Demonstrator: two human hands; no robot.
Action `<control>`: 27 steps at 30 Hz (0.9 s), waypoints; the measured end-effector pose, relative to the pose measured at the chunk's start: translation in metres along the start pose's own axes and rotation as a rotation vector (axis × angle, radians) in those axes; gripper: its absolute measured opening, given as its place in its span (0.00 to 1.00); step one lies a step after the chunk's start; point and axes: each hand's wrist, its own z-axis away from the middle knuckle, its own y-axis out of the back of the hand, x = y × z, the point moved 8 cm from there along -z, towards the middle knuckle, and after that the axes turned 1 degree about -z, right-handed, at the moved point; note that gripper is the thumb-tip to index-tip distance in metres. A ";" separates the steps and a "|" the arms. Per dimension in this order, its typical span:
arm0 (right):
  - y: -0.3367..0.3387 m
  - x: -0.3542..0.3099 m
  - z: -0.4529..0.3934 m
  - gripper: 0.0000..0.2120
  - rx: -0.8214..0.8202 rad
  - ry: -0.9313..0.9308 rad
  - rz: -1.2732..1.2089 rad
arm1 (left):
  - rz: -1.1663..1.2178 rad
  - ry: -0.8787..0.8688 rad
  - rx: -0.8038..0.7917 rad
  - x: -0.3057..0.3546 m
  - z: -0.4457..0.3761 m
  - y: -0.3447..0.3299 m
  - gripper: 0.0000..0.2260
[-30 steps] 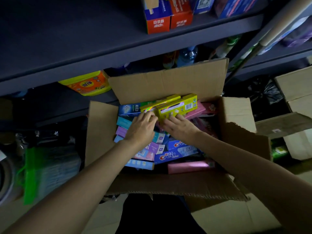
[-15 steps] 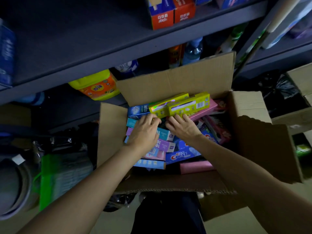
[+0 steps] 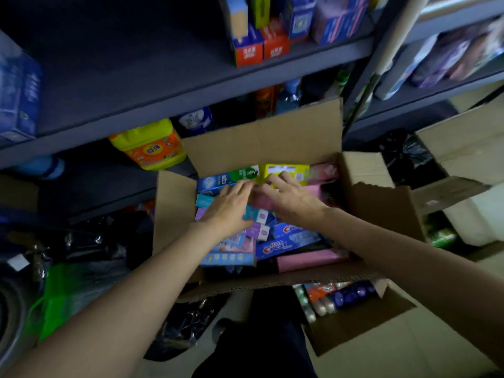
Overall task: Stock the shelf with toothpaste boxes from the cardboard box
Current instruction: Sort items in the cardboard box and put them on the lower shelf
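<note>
Both hands down among the toothpaste boxes

The open brown cardboard box (image 3: 261, 148) sits on the floor in front of the dark grey metal shelf (image 3: 169, 85), its flaps folded outward, packed with long toothpaste boxes lying flat in many colours. The left hand (image 3: 231, 207) lies palm down over the teal and purple boxes near the middle, fingers fairly straight and reaching toward the far row. The right hand (image 3: 290, 197) rests just beside it, fingers spread over a pink toothpaste box (image 3: 263, 201) and reaching onto the yellow-green toothpaste box (image 3: 285, 171) at the far wall. Motion blur keeps me from telling whether either hand actually grips a box. Left of the yellow-green one lies a blue and green toothpaste box (image 3: 226, 178); nearer the person is a blue Crest toothpaste box (image 3: 286, 241) and another long pink box (image 3: 308, 259). Under the shelf stands a yellow and orange detergent jug (image 3: 148, 144). Upright red and blue cartons (image 3: 259, 47) stand on the shelf above
</note>
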 end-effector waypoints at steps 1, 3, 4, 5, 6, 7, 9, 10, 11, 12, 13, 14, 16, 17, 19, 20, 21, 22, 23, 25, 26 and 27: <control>0.016 -0.005 -0.006 0.28 -0.064 0.007 -0.115 | 0.096 0.009 -0.007 0.003 0.002 0.011 0.36; 0.058 -0.015 -0.018 0.24 -0.147 -0.004 -0.326 | 0.362 0.041 0.028 0.007 0.008 0.046 0.33; 0.083 -0.017 -0.025 0.25 -0.144 -0.036 -0.412 | 0.459 0.042 0.048 0.009 0.011 0.067 0.30; 0.107 -0.015 -0.031 0.27 -0.135 -0.080 -0.484 | 0.506 0.036 0.057 0.011 0.014 0.089 0.27; 0.130 -0.011 -0.036 0.31 -0.147 -0.151 -0.547 | 0.538 0.026 0.057 0.013 0.019 0.112 0.23; 0.153 -0.009 -0.040 0.34 -0.158 -0.212 -0.636 | 0.578 0.016 0.054 0.015 0.025 0.135 0.18; 0.195 -0.006 -0.049 0.34 -0.151 -0.299 -0.830 | 0.747 0.009 0.053 0.017 0.038 0.180 0.10; 0.216 -0.003 -0.053 0.29 -0.138 -0.323 -0.888 | 0.851 0.012 0.055 0.016 0.045 0.201 0.08; 0.236 -0.001 -0.058 0.22 -0.133 -0.337 -0.894 | 0.945 0.015 0.061 0.015 0.052 0.222 0.07; 0.255 -0.001 -0.061 0.18 -0.140 -0.344 -0.846 | 1.025 0.007 0.072 0.015 0.059 0.242 0.06; 0.272 0.000 -0.064 0.16 -0.157 -0.340 -0.771 | 1.086 -0.006 0.092 0.015 0.064 0.263 0.06; 0.288 0.000 -0.065 0.17 -0.184 -0.323 -0.685 | 1.130 -0.020 0.120 0.016 0.070 0.284 0.05; 0.320 -0.001 -0.068 0.20 -0.222 -0.275 -0.517 | 1.183 -0.048 0.194 0.019 0.077 0.323 0.04; 0.337 -0.002 -0.070 0.22 -0.211 -0.250 -0.426 | 1.216 -0.060 0.233 0.021 0.078 0.341 0.04; 0.371 0.000 -0.079 0.27 -0.123 -0.218 -0.259 | 1.259 -0.064 0.300 0.026 0.077 0.371 0.05; 0.387 0.000 -0.085 0.31 -0.065 -0.202 -0.203 | 1.248 -0.065 0.326 0.029 0.076 0.384 0.05; 0.401 -0.002 -0.091 0.36 -0.011 -0.177 -0.169 | 1.223 -0.075 0.346 0.034 0.073 0.398 0.07; 0.413 -0.004 -0.098 0.40 0.039 -0.152 -0.167 | 1.195 -0.092 0.361 0.041 0.071 0.411 0.09; 0.424 -0.007 -0.105 0.43 0.093 -0.131 -0.190 | 1.167 -0.112 0.373 0.049 0.067 0.424 0.11; 0.441 -0.010 -0.120 0.46 0.213 -0.145 -0.273 | 1.132 -0.157 0.417 0.064 0.060 0.450 0.15; 0.449 -0.009 -0.126 0.44 0.285 -0.174 -0.331 | 1.139 -0.165 0.456 0.070 0.056 0.462 0.17; 0.456 -0.004 -0.130 0.40 0.365 -0.210 -0.393 | 1.166 -0.168 0.503 0.072 0.052 0.471 0.17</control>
